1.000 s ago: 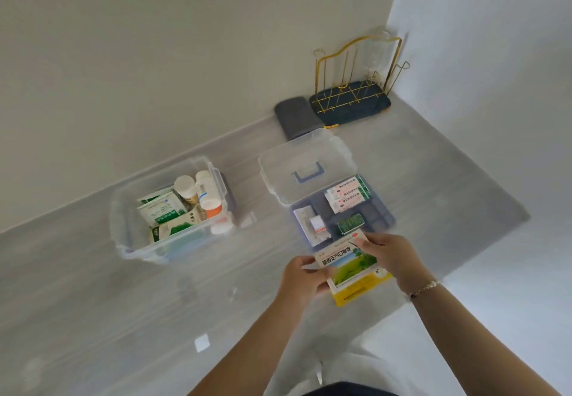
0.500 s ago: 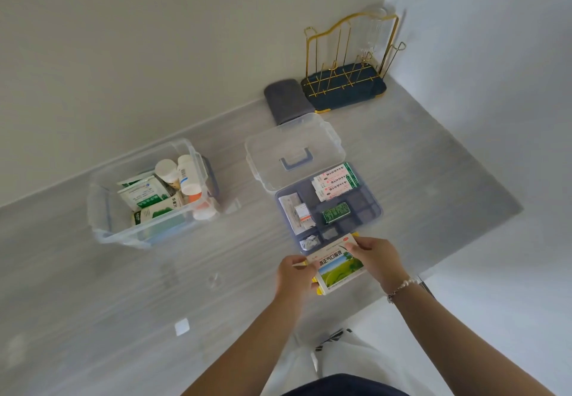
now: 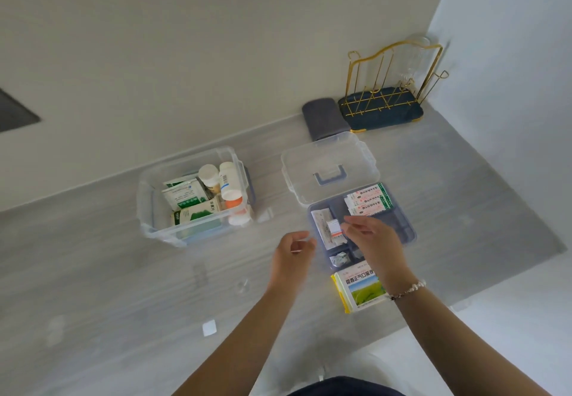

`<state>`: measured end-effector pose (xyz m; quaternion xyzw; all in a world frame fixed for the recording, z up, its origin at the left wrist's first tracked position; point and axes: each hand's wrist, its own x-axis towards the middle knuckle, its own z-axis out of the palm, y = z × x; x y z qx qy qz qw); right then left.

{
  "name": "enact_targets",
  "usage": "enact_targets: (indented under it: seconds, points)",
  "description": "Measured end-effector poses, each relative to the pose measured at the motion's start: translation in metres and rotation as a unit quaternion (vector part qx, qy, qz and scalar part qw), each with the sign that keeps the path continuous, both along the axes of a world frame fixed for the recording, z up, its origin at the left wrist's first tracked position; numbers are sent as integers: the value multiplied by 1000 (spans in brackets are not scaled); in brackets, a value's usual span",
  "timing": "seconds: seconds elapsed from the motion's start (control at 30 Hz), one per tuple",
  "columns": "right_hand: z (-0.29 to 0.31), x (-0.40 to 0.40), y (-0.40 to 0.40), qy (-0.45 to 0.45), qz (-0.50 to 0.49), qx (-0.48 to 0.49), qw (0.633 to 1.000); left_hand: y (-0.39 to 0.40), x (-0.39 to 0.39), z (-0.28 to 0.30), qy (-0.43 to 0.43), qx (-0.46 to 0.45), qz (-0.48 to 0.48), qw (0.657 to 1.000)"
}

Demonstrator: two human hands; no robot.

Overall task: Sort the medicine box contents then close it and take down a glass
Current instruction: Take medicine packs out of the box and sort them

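The medicine box's blue-grey tray (image 3: 402,225) lies on the table with its clear lid (image 3: 328,166) leaning against its far side. Red-and-white packets (image 3: 368,202) and small cartons (image 3: 331,230) lie in the tray. A green-and-yellow medicine carton (image 3: 359,287) rests on the table at the tray's near edge. My right hand (image 3: 376,242) hovers over the tray, fingers apart, holding nothing. My left hand (image 3: 292,254) is loosely curled just left of the tray, holding nothing. A clear glass (image 3: 414,58) hangs upside down on the gold rack (image 3: 393,86).
A clear tub (image 3: 192,197) with bottles and sachets stands to the left. A folded grey cloth (image 3: 322,120) lies by the rack. A small white cap (image 3: 265,214) and a white square (image 3: 209,327) lie on the table. The table's edge runs close on my right.
Both hands let go of the green-and-yellow carton, which now lies on the table. My right hand moved forward over the tray; my left drew off to the left.
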<state>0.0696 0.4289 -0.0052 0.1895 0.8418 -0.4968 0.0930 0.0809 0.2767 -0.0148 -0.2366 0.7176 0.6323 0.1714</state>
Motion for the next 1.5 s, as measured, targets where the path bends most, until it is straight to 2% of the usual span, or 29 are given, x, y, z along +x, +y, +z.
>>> enact_targets:
  seconds: [0.13,0.27,0.53,0.67,0.83,0.97,1.03,1.17,1.27,1.37,1.5]
  points:
    - [24,-18,-42,48,21,-81,995,-41,-17,27,64,14,9,998]
    - [36,-39,-90,74,56,-152,984,-90,-31,41,109,-25,19,994]
    - [30,-86,-180,76,141,-165,973,-187,-67,34,122,-123,31,984]
    - [17,-110,-209,82,203,-96,971,-223,-94,20,79,-187,-35,978]
    - [-5,-124,-223,126,284,34,950,-248,-129,2,1,-255,-203,945]
    - [-20,-116,-221,254,308,167,901,-252,-147,-12,-10,-300,-331,895]
    - [-29,-113,-218,282,287,213,890,-254,-155,-19,-2,-308,-369,877]
    - [-41,-108,-210,222,251,188,923,-255,-165,-28,-1,-322,-420,848]
    - [-44,-108,-208,189,281,147,929,-261,-171,-32,-24,-335,-447,829]
    - [-46,-115,-205,179,295,163,925,-264,-172,-33,-29,-328,-444,834]
    - [-48,-110,-207,148,277,157,936,-264,-166,-35,-31,-310,-427,849]
